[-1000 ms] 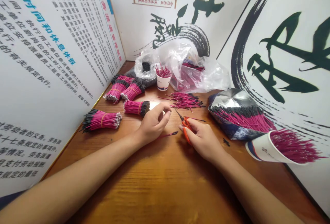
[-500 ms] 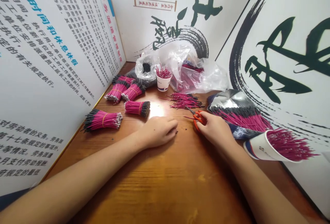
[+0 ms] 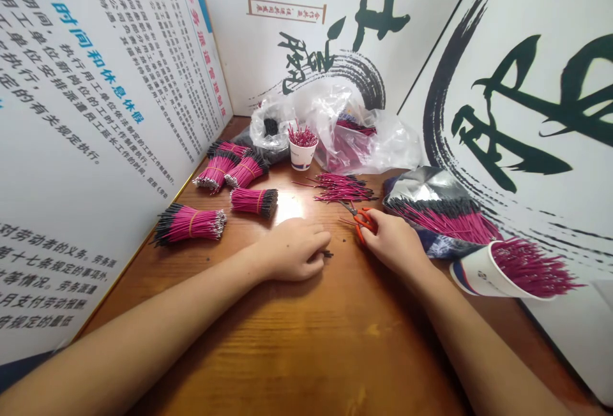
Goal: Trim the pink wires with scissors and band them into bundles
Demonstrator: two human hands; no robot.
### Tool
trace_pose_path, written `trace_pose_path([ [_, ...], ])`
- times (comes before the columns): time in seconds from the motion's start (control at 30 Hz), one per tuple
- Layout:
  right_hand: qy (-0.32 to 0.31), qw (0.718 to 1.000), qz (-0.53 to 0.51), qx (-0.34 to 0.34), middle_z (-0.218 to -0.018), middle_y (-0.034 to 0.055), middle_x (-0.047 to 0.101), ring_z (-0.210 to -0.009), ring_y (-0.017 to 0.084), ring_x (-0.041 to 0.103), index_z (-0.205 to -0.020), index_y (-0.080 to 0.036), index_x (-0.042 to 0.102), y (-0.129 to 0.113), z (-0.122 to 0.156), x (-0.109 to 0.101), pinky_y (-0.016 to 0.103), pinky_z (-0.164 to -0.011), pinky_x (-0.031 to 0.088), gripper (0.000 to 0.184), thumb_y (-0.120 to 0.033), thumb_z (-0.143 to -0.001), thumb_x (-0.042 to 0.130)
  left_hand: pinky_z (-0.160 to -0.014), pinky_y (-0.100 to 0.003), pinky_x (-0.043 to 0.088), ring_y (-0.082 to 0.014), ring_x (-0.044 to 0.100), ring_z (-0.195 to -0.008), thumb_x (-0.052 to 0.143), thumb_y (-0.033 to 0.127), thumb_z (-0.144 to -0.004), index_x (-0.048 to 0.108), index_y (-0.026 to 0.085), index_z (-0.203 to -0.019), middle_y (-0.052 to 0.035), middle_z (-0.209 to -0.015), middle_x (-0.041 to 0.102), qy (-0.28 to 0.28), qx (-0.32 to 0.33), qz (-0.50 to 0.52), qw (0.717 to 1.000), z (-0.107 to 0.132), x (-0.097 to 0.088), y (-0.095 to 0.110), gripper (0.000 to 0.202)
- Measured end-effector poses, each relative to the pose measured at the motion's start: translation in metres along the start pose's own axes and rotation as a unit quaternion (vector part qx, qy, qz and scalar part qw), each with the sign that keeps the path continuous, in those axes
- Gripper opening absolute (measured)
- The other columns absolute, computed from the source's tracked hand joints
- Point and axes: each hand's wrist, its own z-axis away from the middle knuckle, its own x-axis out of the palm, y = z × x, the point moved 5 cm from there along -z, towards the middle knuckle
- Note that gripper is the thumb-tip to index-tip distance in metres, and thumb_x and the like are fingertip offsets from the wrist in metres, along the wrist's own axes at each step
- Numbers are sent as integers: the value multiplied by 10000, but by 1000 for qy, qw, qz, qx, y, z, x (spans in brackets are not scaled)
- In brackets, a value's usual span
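**Magenta and Black over Orange-Brown**

The scissors [image 3: 364, 224] have orange-red handles and dark grey blades. The loose wires [image 3: 343, 186] are magenta with black ends; the bundles [image 3: 208, 224] repeat that pairing, with silvery tips on some and tan bands. The rear cup [image 3: 301, 158] and the right-hand cup [image 3: 473, 269] are white with navy markings. The foil bag [image 3: 426, 182] gleams silver inside, mottled dark blue and white outside. Wood grain streaks the orange-brown table [image 3: 297, 346]. Black, blue and red lettering covers the white left panel [image 3: 96, 186]; greenish-black brushwork marks the white right panel [image 3: 517, 14].
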Motion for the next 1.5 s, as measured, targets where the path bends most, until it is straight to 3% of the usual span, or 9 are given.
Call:
trace_pose_path([
  [0.1, -7, 997, -62, -33, -785, 57, 711, -643, 186, 591, -859, -209, 641, -8, 3, 2, 260, -573, 338, 136, -289, -827, 537, -682, -319, 407, -187, 544, -752, 494, 233, -867, 543, 182, -829, -44, -829, 617, 53, 2, 17, 998, 0, -3, -2, 81],
  [0.2, -20, 987, -138, -76, -770, 43, 693, -617, 168, 558, -820, -205, 610, -19, 9, 3, 253, -570, 359, 110, -287, -818, 537, -728, -320, 415, -196, 547, -820, 461, 234, -911, 545, 170, -948, -62, -910, 619, 124, -51, 14, 991, 0, -8, -9, 112],
  [0.3, -25, 976, -187, -105, -729, 29, 666, -601, 157, 533, -803, -199, 588, -28, 14, 2, 250, -568, 367, 92, -273, -813, 534, -734, -308, 419, -188, 545, -837, 458, 247, -943, 545, 164, -972, -66, -956, 613, 144, -76, 36, 986, -1, -9, -15, 123],
  [0.43, -26, 968, -228, -103, -694, 10, 635, -584, 144, 520, -786, -195, 569, -32, 16, 2, 242, -554, 358, 70, -254, -807, 538, -713, -282, 406, -159, 531, -795, 409, 233, -983, 560, 168, -880, -45, -902, 592, 155, -68, 85, 982, -1, -8, -19, 195],
  [0.57, -24, 960, -258, -104, -711, 10, 637, -628, 152, 548, -824, -190, 599, -30, 14, 3, 237, -586, 390, 89, -255, -826, 538, -682, -266, 391, -143, 512, -756, 427, 234, -977, 544, 168, -845, -28, -854, 559, 192, -106, 146, 965, 1, -9, -26, 189],
  [0.8, 36, 961, -265, -66, -696, 4, 625, -587, 135, 525, -856, -169, 640, -16, 10, 0, 229, -568, 380, 142, -274, -844, 545, -713, -273, 383, -142, 485, -761, 445, 206, -949, 494, 177, -826, -6, -811, 522, 258, -160, 220, 927, 6, -11, -36, 136],
  [1.03, 36, 955, -284, -81, -617, -34, 500, -561, 110, 429, -750, -183, 556, -19, 11, 3, 219, -536, 329, 152, -283, -864, 552, -728, -273, 377, -139, 467, -762, 432, 192, -952, 473, 182, -821, 2, -803, 496, 258, -157, 230, 925, 6, -10, -37, 138],
  [1.3, 77, 932, -342, -92, -684, -22, 523, -600, 114, 459, -759, -196, 487, -20, 12, -3, 217, -567, 344, 166, -278, -891, 547, -716, -263, 392, -137, 488, -763, 430, 183, -943, 477, 179, -829, -4, -814, 525, 251, -150, 207, 933, 6, -11, -39, 123],
  [1.5, 38, 940, -317, -120, -589, -52, 412, -554, 101, 385, -677, -200, 428, -36, 20, 2, 223, -529, 282, 224, -225, -846, 573, -674, -297, 381, -168, 516, -726, 425, 189, -933, 537, 162, -819, -35, -779, 598, 188, -81, 48, 978, 3, -16, -21, 161],
])
